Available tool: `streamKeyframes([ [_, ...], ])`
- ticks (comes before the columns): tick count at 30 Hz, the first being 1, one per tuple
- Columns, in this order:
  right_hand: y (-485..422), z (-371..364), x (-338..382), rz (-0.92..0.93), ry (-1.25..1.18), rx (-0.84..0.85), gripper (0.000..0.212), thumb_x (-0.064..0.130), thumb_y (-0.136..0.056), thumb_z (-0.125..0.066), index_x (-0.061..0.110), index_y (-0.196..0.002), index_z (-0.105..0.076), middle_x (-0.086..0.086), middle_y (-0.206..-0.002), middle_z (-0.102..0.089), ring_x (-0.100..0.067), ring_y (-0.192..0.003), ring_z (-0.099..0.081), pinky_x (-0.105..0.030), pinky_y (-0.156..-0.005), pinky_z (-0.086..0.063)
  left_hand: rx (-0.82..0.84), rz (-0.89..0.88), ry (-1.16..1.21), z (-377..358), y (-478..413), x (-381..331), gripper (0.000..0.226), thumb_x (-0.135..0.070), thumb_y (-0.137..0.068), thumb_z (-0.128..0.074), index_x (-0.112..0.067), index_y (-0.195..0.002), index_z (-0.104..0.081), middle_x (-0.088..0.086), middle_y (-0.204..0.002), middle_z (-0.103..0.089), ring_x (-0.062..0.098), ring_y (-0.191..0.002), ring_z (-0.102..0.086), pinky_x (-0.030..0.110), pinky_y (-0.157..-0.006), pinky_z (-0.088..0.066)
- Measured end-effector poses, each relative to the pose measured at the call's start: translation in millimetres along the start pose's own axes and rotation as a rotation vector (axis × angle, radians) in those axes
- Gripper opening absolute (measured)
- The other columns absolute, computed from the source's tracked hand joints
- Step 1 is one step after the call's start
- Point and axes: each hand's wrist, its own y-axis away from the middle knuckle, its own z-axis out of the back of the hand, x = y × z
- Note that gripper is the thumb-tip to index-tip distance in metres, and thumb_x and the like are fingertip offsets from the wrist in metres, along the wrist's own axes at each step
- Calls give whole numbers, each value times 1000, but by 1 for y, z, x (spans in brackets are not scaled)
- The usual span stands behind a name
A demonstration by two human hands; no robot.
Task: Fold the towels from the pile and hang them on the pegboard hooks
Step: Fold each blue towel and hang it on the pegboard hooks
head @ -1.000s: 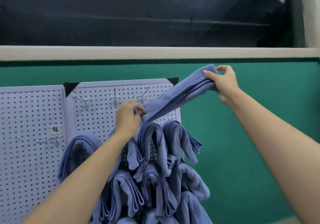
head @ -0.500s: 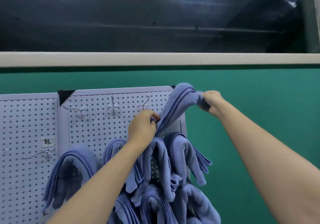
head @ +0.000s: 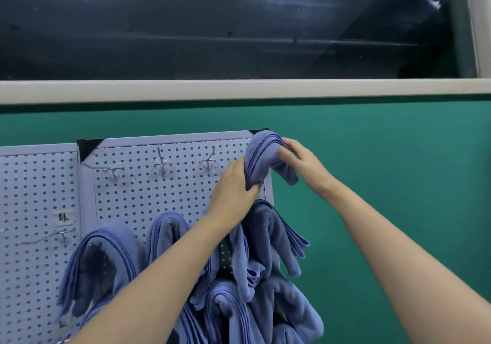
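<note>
Left hand (head: 233,184), right hand (head: 303,160) holding folded towel (head: 259,157), pegboard (head: 159,197) (towels (head: 268,226) hung below)

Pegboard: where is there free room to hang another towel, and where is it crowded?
Free: three bare top-row hooks, left of the held towel, and the hook below the label on the left panel. Crowded: hung towels fill the lower right.

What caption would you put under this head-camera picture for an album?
Left hand and right hand drape a folded blue towel at the pegboard's top right corner, above towels already hanging.
</note>
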Motion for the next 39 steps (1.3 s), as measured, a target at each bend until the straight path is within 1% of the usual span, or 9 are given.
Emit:
streamKeyframes([
  [3, 1, 9, -3, 102, 149, 96, 54, 19, -84, -72, 29, -130, -47, 24, -116, -57, 18, -100, -54, -6, -89, -41, -43, 34, 25, 1, -3, -3, 25, -16, -92, -50, -15, -117, -50, 3, -109, -54, 22, -93, -51, 38, -79, -46],
  [6, -7, 12, -6, 188, 356, -76, 40, 12, -85, -69, 19, -123, -61, 8, -108, -67, -4, -96, -61, -27, -90, -47, -121, 47, 90, 14, -6, -9, 35, -12, -93, -48, -13, -128, -45, 1, -104, -60, 19, -86, -53, 30, -72, -40],
  [10, -15, 17, 13, 274, 349, -351, 21, 13, -87, -63, 15, -107, -69, 4, -89, -68, -14, -79, -60, -27, -75, -46, -255, 14, 174, 31, -17, -28, 23, -12, -94, -50, -12, -117, -54, -1, -93, -62, 19, -81, -56, 26, -67, -40],
  [17, -39, 18, 27, -4, 536, -453, 21, 25, -90, -53, 17, -105, -65, -10, -99, -68, -33, -89, -59, -34, -72, -47, -244, 62, 18, 26, -63, -35, 21, -8, -91, -44, -10, -104, -61, 8, -100, -63, 28, -88, -56, 42, -77, -49],
  [21, -35, 13, 4, -173, 685, -254, 18, 17, -84, -57, 12, -99, -63, -16, -103, -65, -35, -92, -60, -34, -71, -46, -147, 90, -142, 12, -58, -20, 25, -3, -88, -44, -13, -103, -61, 9, -102, -61, 34, -90, -55, 43, -75, -49],
  [24, -14, -3, -19, -266, 696, -37, 15, 14, -79, -63, 13, -93, -57, -17, -102, -64, -33, -88, -59, -35, -71, -49, -83, 74, -157, -2, -35, -9, 43, -6, -91, -48, -19, -132, -49, 7, -126, -54, 29, -109, -53, 41, -88, -45],
  [28, 8, -17, -20, -239, 563, -61, 33, 19, -81, -70, 10, -109, -56, -13, -105, -63, -32, -93, -58, -37, -79, -48, -10, 55, -84, -2, -16, -6, 61, -19, -93, -58, -14, -147, -31, 3, -145, -42, 22, -131, -41, 35, -106, -36],
  [34, 67, -23, 19, -117, 457, -194, 37, 19, -88, -67, 10, -122, -57, -7, -112, -64, -21, -98, -59, -34, -91, -47, -27, 79, -78, 42, 35, -18, 32, -22, -95, -55, -11, -125, -56, 6, -124, -57, 23, -111, -53, 31, -92, -41],
  [39, 152, -61, 42, -127, 395, 36, 14, 12, -87, -67, 6, -99, -68, -3, -92, -69, -12, -79, -60, -21, -82, -47, 45, 148, -13, 63, 117, -19, 19, -20, -95, -53, -10, -105, -67, 4, -107, -66, 20, -96, -59, 38, -87, -48],
])
